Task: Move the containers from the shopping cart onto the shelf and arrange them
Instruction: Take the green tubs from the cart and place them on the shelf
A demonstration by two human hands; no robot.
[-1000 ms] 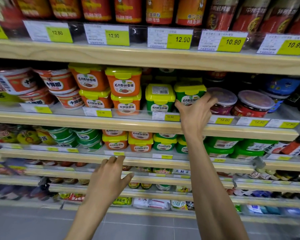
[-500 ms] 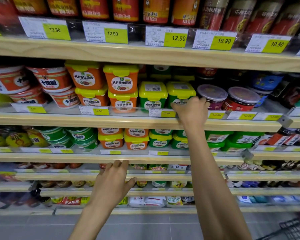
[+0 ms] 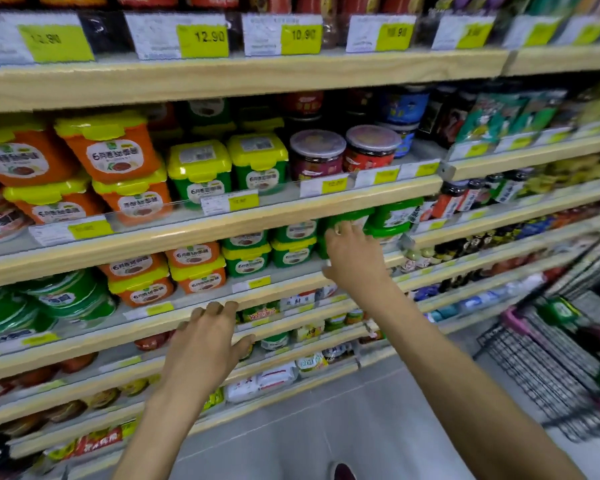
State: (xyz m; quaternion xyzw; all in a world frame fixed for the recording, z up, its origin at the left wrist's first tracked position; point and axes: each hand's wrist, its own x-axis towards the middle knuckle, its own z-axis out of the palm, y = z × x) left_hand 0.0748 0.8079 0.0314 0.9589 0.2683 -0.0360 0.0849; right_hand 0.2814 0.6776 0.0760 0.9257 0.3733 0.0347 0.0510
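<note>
Our right hand (image 3: 355, 259) dropped a shelf (image 3: 284, 292) lower, cart (image 3: 551, 368) at right; loose fingers (image 3: 340, 231) seemingly touch a green tub (image 3: 347, 216), left hand (image 3: 205, 348) spread

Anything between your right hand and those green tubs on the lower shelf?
Nothing visible does. The right hand has its fingertips at the front green tub, just below the wooden shelf edge above it. The left hand hangs apart, lower and to the left.
</note>
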